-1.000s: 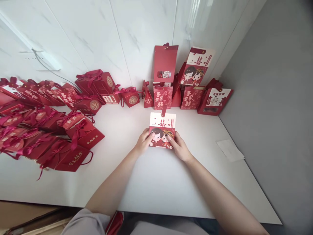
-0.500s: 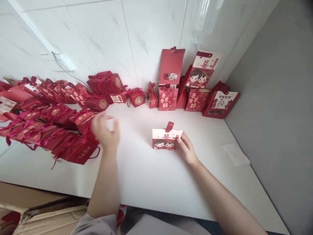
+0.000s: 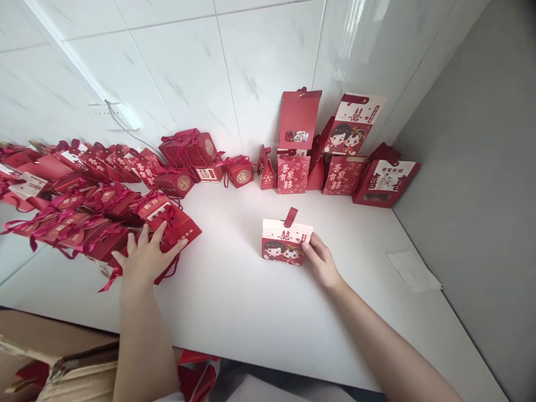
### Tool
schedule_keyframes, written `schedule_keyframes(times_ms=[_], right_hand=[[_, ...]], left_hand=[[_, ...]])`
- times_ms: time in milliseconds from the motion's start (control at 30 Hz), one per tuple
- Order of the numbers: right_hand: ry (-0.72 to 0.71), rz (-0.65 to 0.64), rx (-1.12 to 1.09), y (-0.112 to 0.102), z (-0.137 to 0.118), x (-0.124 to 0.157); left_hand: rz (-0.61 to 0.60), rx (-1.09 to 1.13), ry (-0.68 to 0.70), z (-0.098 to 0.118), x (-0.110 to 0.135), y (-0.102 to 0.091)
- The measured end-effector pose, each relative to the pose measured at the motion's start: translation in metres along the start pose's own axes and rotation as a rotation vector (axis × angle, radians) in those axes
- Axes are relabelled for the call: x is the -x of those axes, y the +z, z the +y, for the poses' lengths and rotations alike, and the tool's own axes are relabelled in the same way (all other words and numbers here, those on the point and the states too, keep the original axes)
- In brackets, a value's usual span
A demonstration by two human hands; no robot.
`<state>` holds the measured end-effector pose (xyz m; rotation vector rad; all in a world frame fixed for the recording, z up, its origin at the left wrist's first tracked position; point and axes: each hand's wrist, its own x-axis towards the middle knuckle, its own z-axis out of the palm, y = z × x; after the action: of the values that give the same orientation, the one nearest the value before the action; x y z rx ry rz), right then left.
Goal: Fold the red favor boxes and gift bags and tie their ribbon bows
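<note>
My right hand [image 3: 322, 261] grips the right edge of a small gift box [image 3: 285, 251], which stands on the white table. The box has a cream top, a red lower part with a cartoon couple, and a dark red strap sticking up. My left hand [image 3: 144, 259] lies with spread fingers over a red gift box with a ribbon bow [image 3: 188, 226] at the near right end of the crowded group. Its fingertips reach onto this box; whether they press on it I cannot tell.
Many red ribboned gift boxes [image 3: 67, 229] crowd the table's left side. Against the tiled wall stand more, some stacked, including a cartoon-couple box [image 3: 352, 131]. White paper [image 3: 414, 271] lies at the right. An open cardboard box [image 3: 79, 377] sits below the near left edge.
My left hand has moved left and down onto the ribboned boxes, its fingers now spread. A red box there has turned and shifted right. My right hand still holds the cartoon-couple box.
</note>
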<state>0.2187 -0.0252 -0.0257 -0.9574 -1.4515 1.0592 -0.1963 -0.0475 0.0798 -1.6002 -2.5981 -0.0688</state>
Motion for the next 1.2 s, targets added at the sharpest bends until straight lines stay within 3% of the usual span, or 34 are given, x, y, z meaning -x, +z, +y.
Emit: schedule_keyframes(times_ms=[167,300,400,500,667,800,967,1033,1200], right_hand=[[0.0,-0.01,-0.004,0.002,-0.002,-0.001],[0.004,-0.012,-0.004,0.003,-0.002,-0.002],[0.005,-0.008,0.016,0.002,-0.002,-0.002],[0.0,-0.021,0.037,0.0,-0.002,-0.003],[-0.006,-0.04,0.027,0.0,-0.004,-0.005],[0.009,-0.053,0.013,0.0,-0.005,-0.006],[0.022,-0.068,0.014,0.0,-0.006,-0.007],[0.024,-0.07,0.014,0.0,-0.007,-0.007],[0.028,-0.078,0.006,0.0,-0.007,-0.007]], left_hand=[[0.001,-0.052,0.178,0.029,0.012,0.005],[0.064,-0.076,0.402,0.069,0.0,0.01],[0.06,-0.064,0.56,0.104,-0.028,0.013],[0.059,-0.037,0.633,0.134,-0.065,0.017],[0.06,0.039,0.73,0.166,-0.125,0.024],[0.07,0.079,0.873,0.173,-0.163,0.027],[0.037,0.111,0.995,0.158,-0.201,0.028],[0.024,0.106,0.967,0.146,-0.211,0.028],[-0.004,0.031,0.75,0.124,-0.218,0.028]])
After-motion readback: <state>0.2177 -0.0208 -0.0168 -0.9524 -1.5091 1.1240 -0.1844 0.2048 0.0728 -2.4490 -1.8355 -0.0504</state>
